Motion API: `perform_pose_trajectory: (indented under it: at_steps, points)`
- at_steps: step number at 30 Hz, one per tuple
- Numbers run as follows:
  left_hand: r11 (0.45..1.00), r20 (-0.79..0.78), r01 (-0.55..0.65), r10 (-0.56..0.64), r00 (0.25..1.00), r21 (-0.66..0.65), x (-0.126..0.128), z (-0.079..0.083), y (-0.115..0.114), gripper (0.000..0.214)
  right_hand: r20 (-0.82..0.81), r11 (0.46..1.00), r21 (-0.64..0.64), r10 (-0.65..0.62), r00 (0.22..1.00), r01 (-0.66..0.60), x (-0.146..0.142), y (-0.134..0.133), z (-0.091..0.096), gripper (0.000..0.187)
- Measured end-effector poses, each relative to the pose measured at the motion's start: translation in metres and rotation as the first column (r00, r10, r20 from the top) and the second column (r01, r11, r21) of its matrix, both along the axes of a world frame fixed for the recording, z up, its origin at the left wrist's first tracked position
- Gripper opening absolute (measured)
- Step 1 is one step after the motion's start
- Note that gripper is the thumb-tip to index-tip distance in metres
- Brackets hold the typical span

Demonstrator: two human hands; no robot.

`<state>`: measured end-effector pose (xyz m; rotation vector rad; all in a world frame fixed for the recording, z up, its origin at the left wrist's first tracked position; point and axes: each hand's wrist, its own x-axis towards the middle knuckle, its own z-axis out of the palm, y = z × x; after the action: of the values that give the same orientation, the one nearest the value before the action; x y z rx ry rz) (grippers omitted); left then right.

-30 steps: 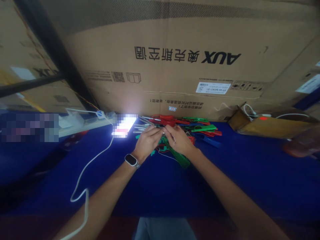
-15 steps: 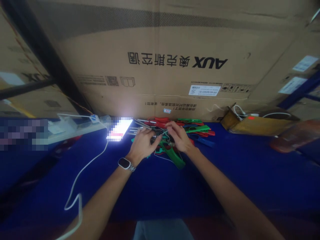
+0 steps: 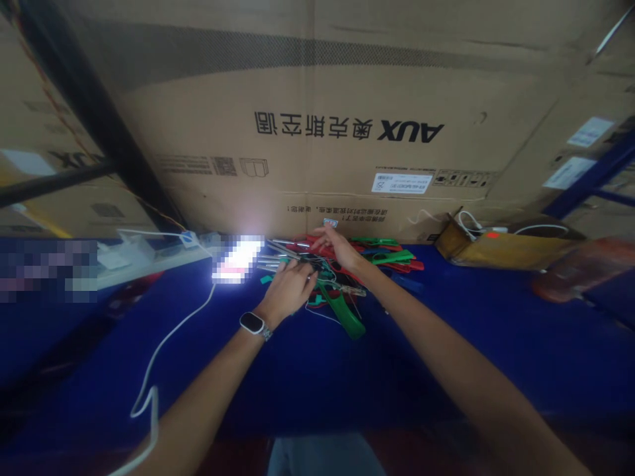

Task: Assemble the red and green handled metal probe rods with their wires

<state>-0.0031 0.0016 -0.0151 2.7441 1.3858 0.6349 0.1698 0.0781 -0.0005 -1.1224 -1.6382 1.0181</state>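
Note:
My left hand (image 3: 290, 289) is closed, its curled fingers low over a jumble of tools and thin wires. Whatever sits in its fingers is dark and too hidden to name. My right hand (image 3: 338, 247) reaches across the back of the pile, fingers stretched out and apart above red-handled pieces (image 3: 322, 251). Below the right wrist lies a slim tool with a clear handle (image 3: 353, 290). A broad green handle (image 3: 347, 318) points toward me at the pile's front. Green handles (image 3: 397, 256) fan out on the right, and metal rods (image 3: 285, 248) lie at the back left.
A glowing, blurred-out screen (image 3: 238, 259) stands left of the pile, with a white cable (image 3: 169, 337) running toward me. Further left is a power strip (image 3: 153, 254). A large cardboard box (image 3: 307, 158) walls the back. An open brown box (image 3: 486, 248) with cables sits at right on the blue surface (image 3: 317, 383).
My right hand has moved up and left, away from my left hand, uncovering the clear-handled tool. My left hand stays about where it was, its thumb tucked closer.

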Motion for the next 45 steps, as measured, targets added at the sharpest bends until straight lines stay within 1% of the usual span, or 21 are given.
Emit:
perform_pose_trajectory:
  at_steps: [2, 4, 6, 9, 11, 13, 17, 20, 22, 24, 27, 30, 32, 33, 35, 36, 37, 39, 41, 45]
  points:
    - [0.999, 0.090, 0.018, -0.014, 0.996, -0.046, -0.002, -0.002, 0.002, 0.022, -0.052, 1.000, -0.020, 0.004, 0.999, -0.005, 0.002, 0.002, 0.000, 0.070]
    - [0.997, 0.169, 0.025, -0.013, 0.986, -0.071, -0.004, -0.004, 0.004, 0.017, -0.087, 0.998, 0.042, -0.036, 0.996, 0.040, 0.010, -0.005, 0.000, 0.064]
    - [0.997, 0.197, 0.024, -0.010, 0.980, -0.073, -0.005, -0.005, 0.005, 0.017, -0.099, 0.985, 0.127, -0.103, 0.990, 0.115, 0.021, -0.020, -0.002, 0.058]
    - [0.998, 0.148, 0.029, -0.021, 0.989, -0.054, -0.003, -0.004, 0.005, 0.018, -0.092, 0.974, 0.174, -0.133, 0.987, 0.147, 0.034, -0.049, -0.007, 0.044]
    - [0.999, 0.092, 0.031, -0.028, 0.995, -0.033, -0.001, -0.003, 0.003, 0.017, 0.003, 0.955, 0.254, -0.160, 0.987, 0.154, 0.035, -0.067, -0.011, 0.035]
    - [0.999, 0.065, 0.034, -0.033, 0.997, -0.014, 0.001, -0.001, 0.001, 0.017, 0.084, 0.940, 0.317, -0.162, 0.983, 0.128, 0.032, -0.081, -0.014, 0.027]
    - [1.000, 0.074, 0.027, -0.027, 0.997, -0.001, 0.003, 0.004, -0.004, 0.022, 0.138, 0.896, 0.430, -0.191, 0.972, 0.115, 0.019, -0.096, -0.015, 0.018]
    - [0.998, 0.087, 0.013, -0.007, 0.996, -0.062, 0.003, 0.009, -0.008, 0.031, 0.256, 0.850, 0.520, -0.247, 0.934, 0.082, 0.011, -0.101, -0.014, 0.015]
    - [0.994, 0.146, 0.001, 0.015, 0.989, -0.113, 0.001, 0.010, -0.009, 0.041, 0.345, 0.827, 0.561, -0.281, 0.895, 0.044, 0.008, -0.103, -0.014, 0.012]
    - [0.987, 0.221, -0.001, 0.037, 0.975, -0.160, -0.001, 0.010, -0.010, 0.050, 0.414, 0.810, 0.586, -0.298, 0.860, -0.002, 0.007, -0.104, -0.015, 0.009]
    - [0.977, 0.288, 0.022, 0.040, 0.957, -0.211, -0.004, 0.008, -0.010, 0.059, 0.484, 0.798, 0.600, -0.315, 0.816, -0.047, 0.010, -0.104, -0.014, 0.012]
    - [0.970, 0.318, 0.048, 0.031, 0.948, -0.237, -0.006, 0.009, -0.010, 0.062, 0.490, 0.781, 0.623, -0.360, 0.794, -0.031, 0.016, -0.106, -0.005, 0.016]
    - [0.967, 0.335, 0.058, 0.029, 0.942, -0.247, -0.006, 0.011, -0.011, 0.061, 0.451, 0.744, 0.668, -0.410, 0.793, 0.004, 0.020, -0.109, 0.004, 0.022]
    - [0.966, 0.344, 0.062, 0.029, 0.939, -0.251, -0.005, 0.012, -0.012, 0.061, 0.426, 0.716, 0.697, -0.438, 0.791, 0.021, 0.021, -0.110, 0.008, 0.022]
    - [0.964, 0.355, 0.071, 0.026, 0.934, -0.257, -0.004, 0.014, -0.013, 0.060, 0.412, 0.682, 0.731, -0.462, 0.785, 0.017, 0.019, -0.112, 0.013, 0.022]
    - [0.964, 0.357, 0.069, 0.029, 0.934, -0.258, -0.004, 0.015, -0.014, 0.059, 0.435, 0.684, 0.730, -0.454, 0.778, -0.010, 0.016, -0.112, 0.013, 0.020]
    - [0.965, 0.355, 0.063, 0.033, 0.934, -0.256, -0.004, 0.015, -0.014, 0.059, 0.476, 0.698, 0.714, -0.434, 0.765, -0.049, 0.013, -0.111, 0.012, 0.019]
    - [0.968, 0.346, 0.047, 0.042, 0.937, -0.245, -0.003, 0.015, -0.015, 0.058, 0.580, 0.747, 0.652, -0.381, 0.720, -0.130, 0.006, -0.108, 0.007, 0.014]
    - [0.970, 0.333, 0.035, 0.048, 0.942, -0.240, -0.003, 0.015, -0.015, 0.057, 0.642, 0.774, 0.610, -0.359, 0.678, -0.169, 0.000, -0.105, 0.001, 0.011]
    - [0.971, 0.291, 0.030, 0.042, 0.956, -0.238, -0.003, 0.013, -0.014, 0.058, 0.670, 0.778, 0.599, -0.358, 0.650, -0.189, -0.005, -0.099, -0.008, 0.017]
